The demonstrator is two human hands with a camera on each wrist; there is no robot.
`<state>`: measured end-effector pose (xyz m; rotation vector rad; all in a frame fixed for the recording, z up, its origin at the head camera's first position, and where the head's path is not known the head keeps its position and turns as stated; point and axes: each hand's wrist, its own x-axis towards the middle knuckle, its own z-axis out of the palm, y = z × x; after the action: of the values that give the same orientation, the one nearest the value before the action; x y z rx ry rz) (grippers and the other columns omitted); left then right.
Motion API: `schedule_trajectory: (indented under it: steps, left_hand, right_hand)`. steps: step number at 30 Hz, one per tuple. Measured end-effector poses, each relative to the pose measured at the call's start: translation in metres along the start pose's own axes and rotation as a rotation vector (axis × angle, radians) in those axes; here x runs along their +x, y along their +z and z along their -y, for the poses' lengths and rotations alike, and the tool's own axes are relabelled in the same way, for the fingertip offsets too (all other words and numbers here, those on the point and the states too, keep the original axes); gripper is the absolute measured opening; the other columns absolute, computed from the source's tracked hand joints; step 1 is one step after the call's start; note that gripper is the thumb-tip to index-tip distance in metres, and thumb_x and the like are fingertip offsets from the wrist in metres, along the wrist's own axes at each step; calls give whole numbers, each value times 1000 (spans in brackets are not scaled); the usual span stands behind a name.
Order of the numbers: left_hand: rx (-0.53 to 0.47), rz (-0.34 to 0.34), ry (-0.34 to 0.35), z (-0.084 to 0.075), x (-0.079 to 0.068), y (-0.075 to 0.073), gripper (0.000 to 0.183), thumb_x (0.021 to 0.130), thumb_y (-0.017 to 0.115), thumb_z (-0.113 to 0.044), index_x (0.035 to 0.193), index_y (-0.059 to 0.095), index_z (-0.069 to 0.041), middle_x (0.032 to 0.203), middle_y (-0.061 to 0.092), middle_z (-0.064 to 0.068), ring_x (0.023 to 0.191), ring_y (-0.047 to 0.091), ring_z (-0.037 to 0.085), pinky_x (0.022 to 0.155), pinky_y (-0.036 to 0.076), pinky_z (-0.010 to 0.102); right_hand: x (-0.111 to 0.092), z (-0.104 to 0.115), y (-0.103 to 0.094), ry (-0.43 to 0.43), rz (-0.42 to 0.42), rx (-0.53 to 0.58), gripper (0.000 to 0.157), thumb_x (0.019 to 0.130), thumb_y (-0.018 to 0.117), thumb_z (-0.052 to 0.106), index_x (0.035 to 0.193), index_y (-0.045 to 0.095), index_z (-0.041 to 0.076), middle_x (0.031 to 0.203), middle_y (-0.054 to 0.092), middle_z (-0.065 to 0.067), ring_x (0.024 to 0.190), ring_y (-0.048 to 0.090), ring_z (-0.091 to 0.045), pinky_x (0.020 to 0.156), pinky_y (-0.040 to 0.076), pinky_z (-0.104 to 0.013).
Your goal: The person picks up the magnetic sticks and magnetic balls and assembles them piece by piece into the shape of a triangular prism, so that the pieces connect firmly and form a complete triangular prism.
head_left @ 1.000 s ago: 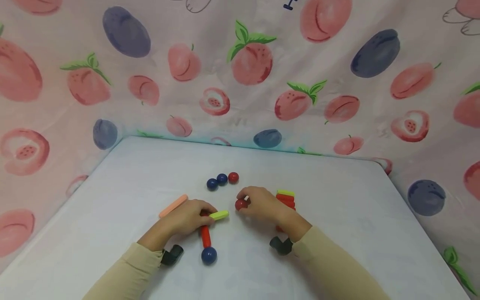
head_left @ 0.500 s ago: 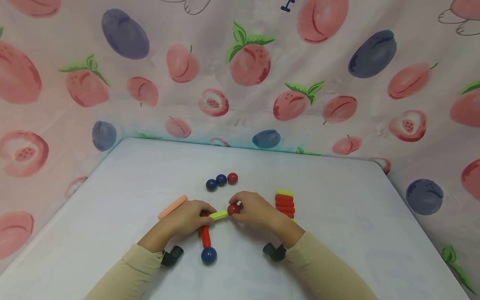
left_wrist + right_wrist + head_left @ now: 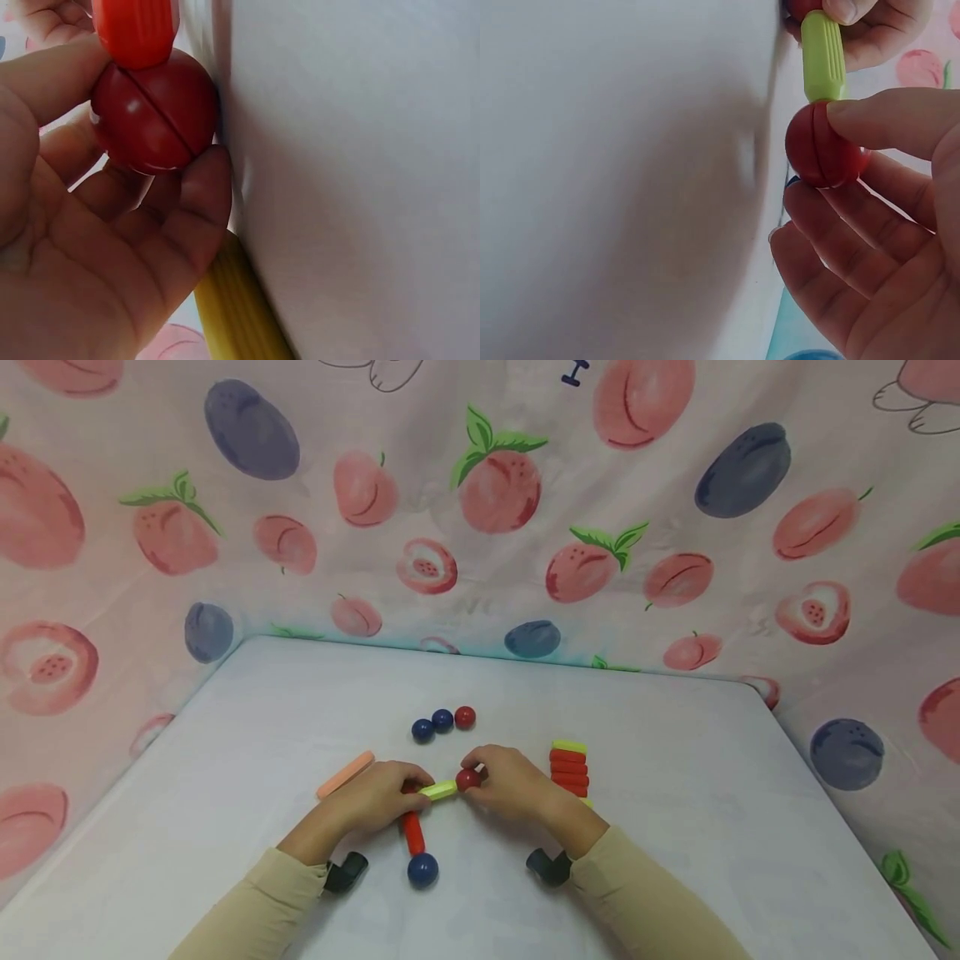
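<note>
Pinching one red ball [image 3: 157, 116] in our left grip [image 3: 378, 796] and another red ball [image 3: 817, 150] in our right grip [image 3: 513, 785], we are holding a yellow-green stick [image 3: 439, 791] between them, touching both. From the first, a red stick [image 3: 413, 833] is running to a blue ball [image 3: 423, 870] on the counter [image 3: 675, 843].

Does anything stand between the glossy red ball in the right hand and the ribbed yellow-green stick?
Nothing visible does. In the right wrist view, the glossy red ball meets the end of the ribbed yellow-green stick directly, while the right hand grips the ball.
</note>
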<state>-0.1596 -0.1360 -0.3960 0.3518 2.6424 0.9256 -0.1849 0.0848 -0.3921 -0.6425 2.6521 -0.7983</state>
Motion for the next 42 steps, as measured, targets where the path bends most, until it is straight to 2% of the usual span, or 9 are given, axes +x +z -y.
schedule_trajectory:
  steps: [10, 14, 20, 26, 30, 33, 38, 42]
  left_hand:
    - [14, 13, 10, -1, -2, 0, 31, 88, 78, -24, 116, 72, -12, 88, 61, -5, 80, 55, 13, 74, 49, 30]
    - [2, 55, 41, 3, -5, -3, 42, 83, 82, -23, 122, 69, -14, 95, 62, -6, 86, 55, 14, 79, 49, 32]
    - [-18, 145, 109, 7, -13, -10, 52, 78, 83, -11, 127, 66, -19, 104, 61, -5, 95, 53, 17, 83, 48, 37]
    - [-25, 200, 157, 9, -15, -12, 39, 78, 82, -6, 113, 73, -22, 110, 61, -3, 96, 54, 18, 86, 48, 39]
    - [-31, 204, 184, 11, -13, -12, 29, 80, 83, -7, 102, 75, -24, 124, 61, 3, 108, 57, 21, 95, 48, 43]
    - [-32, 208, 190, 12, -12, -11, 24, 82, 82, -9, 99, 75, -25, 129, 60, 6, 114, 57, 25, 99, 47, 46]
    - [-23, 202, 200, 12, -12, -10, 19, 84, 81, -12, 98, 75, -24, 128, 61, 7, 115, 57, 26, 99, 48, 46]
    - [-7, 178, 227, 11, -12, -9, 16, 86, 80, -15, 98, 74, -23, 118, 63, 2, 104, 58, 20, 92, 50, 42]
  right_hand:
    - [0, -2, 1, 23, -3, -18, 33, 90, 76, 17, 121, 67, 12, 107, 64, 3, 101, 61, -17, 87, 54, -32]
    - [0, -3, 1, 20, -4, -20, 33, 90, 76, 17, 122, 67, 12, 108, 64, 3, 101, 61, -18, 88, 54, -32]
    - [0, -2, 1, 30, 6, -8, 33, 90, 75, 17, 122, 67, 12, 107, 64, 3, 101, 61, -18, 88, 54, -33]
    - [0, -3, 2, 37, 5, -8, 32, 91, 75, 17, 122, 67, 12, 106, 64, 3, 100, 61, -17, 87, 54, -32]
    - [0, -3, 2, 43, 6, -13, 33, 90, 75, 17, 122, 67, 11, 105, 63, 4, 99, 60, -17, 86, 54, -31]
    - [1, -2, 2, 50, 6, -10, 34, 90, 76, 17, 122, 67, 12, 104, 63, 4, 99, 59, -16, 86, 54, -31]
    - [2, -3, 2, 53, 7, 2, 33, 90, 76, 18, 122, 67, 12, 104, 63, 5, 100, 59, -17, 86, 55, -31]
    - [2, -3, 2, 52, 6, 6, 33, 90, 75, 18, 122, 67, 12, 104, 63, 5, 99, 59, -17, 85, 55, -31]
